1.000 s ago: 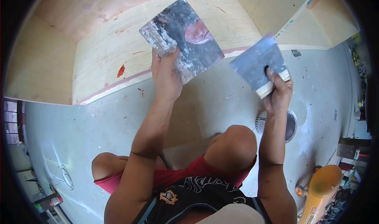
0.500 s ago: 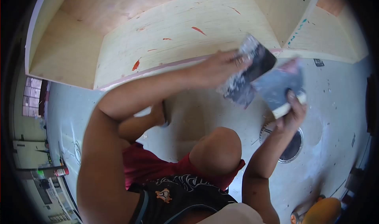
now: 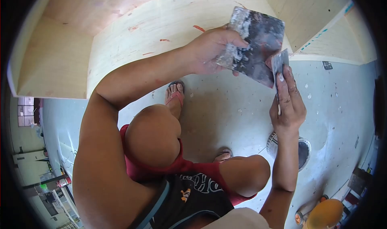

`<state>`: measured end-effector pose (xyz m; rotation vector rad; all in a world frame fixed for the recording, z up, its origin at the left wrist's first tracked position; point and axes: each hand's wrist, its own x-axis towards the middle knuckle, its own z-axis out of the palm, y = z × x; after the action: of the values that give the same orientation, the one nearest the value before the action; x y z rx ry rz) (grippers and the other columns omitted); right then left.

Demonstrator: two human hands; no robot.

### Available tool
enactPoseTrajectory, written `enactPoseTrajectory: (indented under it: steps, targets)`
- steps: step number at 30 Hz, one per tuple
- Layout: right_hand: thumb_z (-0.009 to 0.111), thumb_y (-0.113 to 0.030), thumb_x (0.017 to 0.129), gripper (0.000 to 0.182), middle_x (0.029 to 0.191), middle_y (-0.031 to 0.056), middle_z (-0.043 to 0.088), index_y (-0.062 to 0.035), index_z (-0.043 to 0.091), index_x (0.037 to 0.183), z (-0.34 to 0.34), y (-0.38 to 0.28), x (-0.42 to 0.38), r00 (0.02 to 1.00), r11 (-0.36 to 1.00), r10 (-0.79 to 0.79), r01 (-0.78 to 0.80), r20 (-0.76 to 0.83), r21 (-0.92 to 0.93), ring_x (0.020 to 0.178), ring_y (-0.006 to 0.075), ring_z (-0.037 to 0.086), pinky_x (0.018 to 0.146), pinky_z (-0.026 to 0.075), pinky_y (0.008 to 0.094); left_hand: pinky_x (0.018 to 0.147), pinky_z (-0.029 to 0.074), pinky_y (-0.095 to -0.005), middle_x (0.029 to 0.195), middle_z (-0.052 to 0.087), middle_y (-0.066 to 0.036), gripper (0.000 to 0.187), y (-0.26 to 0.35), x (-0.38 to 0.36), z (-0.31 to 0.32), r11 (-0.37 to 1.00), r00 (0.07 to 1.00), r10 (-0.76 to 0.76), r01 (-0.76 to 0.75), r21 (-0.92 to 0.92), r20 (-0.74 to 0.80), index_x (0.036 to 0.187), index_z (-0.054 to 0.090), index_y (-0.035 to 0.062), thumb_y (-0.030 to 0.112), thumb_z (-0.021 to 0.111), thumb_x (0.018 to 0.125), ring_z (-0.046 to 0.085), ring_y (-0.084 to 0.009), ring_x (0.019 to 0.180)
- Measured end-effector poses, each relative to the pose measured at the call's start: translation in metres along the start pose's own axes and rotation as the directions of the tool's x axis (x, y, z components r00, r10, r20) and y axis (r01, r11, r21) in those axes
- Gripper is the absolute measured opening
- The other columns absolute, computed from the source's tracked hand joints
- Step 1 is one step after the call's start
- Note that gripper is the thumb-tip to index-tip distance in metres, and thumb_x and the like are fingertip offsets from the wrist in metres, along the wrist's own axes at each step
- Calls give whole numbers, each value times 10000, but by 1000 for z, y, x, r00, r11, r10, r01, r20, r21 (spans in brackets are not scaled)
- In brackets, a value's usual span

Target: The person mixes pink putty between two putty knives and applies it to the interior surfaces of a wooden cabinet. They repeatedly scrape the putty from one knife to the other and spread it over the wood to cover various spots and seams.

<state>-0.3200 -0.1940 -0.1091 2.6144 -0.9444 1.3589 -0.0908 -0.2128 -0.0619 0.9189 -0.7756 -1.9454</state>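
My left hand (image 3: 211, 47) grips a flat dark putty board (image 3: 264, 37) by its left edge, thumb on top. White and grey filler is smeared over it, thickest near my thumb, with some reddish patches. In my right hand (image 3: 292, 100) is a wide flat putty knife (image 3: 279, 63), fingers laid along its blade. The blade is turned nearly edge-on to me, and its tip is at the board's right edge, with a bit of pinkish filler there. Behind the board stands a pale plywood cabinet (image 3: 169, 25) with red-orange filler marks.
A round tub (image 3: 304, 153) with a dark top sits on the grey floor (image 3: 242, 120), partly behind my right forearm. A yellow-orange rounded object (image 3: 325, 215) lies at the lower right. My sandalled feet are below the cabinet; shelving (image 3: 64, 207) stands far left.
Both hands have moved up slightly. The board now faces me more fully, and the putty knife has turned from broadside to nearly edge-on. My knees appear more spread, and both feet show.
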Motion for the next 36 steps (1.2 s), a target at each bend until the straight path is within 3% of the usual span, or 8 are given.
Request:
enactPoseTrajectory:
  steps: [3,7,11,13,21,25,34,36]
  targets:
    - [522,205,644,523,1129,213,565,-54,601,1091,17,16,16,941,994,85,-56,327,-95,1053,331,560,882,472,345,484,501,-329,835,647,-66,241,-1,13,-53,989,993,94,-85,-123,71,1007,569,43,128,537,783,628,-167,622]
    - [498,175,623,529,1092,139,600,-122,657,1031,56,32,41,963,981,191,-182,190,-63,976,302,591,856,479,371,481,500,-338,824,642,-76,232,12,25,-108,982,997,80,-81,-173,-13,982,579,27,132,520,784,627,-179,620]
    - [509,172,623,511,1066,126,614,-96,651,1034,82,14,103,982,986,-31,60,185,-153,1013,287,577,887,453,392,496,500,-359,815,626,-84,214,24,40,-156,972,985,84,-47,-232,150,965,578,29,117,517,780,623,-198,641]
    - [525,142,677,454,1112,144,600,-48,624,1078,94,-5,125,848,882,-40,279,528,-381,1102,292,537,955,403,417,484,498,-359,814,622,-82,219,30,46,-172,976,985,94,-62,-209,143,977,568,34,110,514,778,622,-198,638]
    - [520,127,668,454,1099,115,607,-120,659,1023,140,-28,210,713,819,-33,421,700,-391,1089,272,547,958,406,422,421,499,-343,802,604,-105,269,51,45,-227,949,983,154,-119,-293,97,1027,519,39,82,507,762,615,-208,615]
    - [517,195,642,496,1050,161,613,-76,639,1039,179,-27,214,915,998,3,24,403,-62,1014,299,581,881,466,349,423,507,-354,800,603,-111,289,59,37,-241,845,974,224,-178,-504,31,1032,499,20,59,506,746,613,-231,587]
    - [546,83,701,408,1125,133,587,-124,634,1042,264,-41,206,927,1000,-29,24,375,18,1060,309,556,917,448,410,644,526,-315,932,607,-107,265,66,3,-307,690,949,312,-258,-677,-45,1040,532,8,78,486,789,621,-201,773]
    - [554,77,691,364,1073,127,611,-119,652,983,268,-33,214,773,978,-83,186,629,-99,1036,302,570,894,466,394,613,535,-327,939,617,-99,296,64,-14,-328,650,923,372,-332,-684,-94,1071,517,12,87,484,787,632,-208,768]
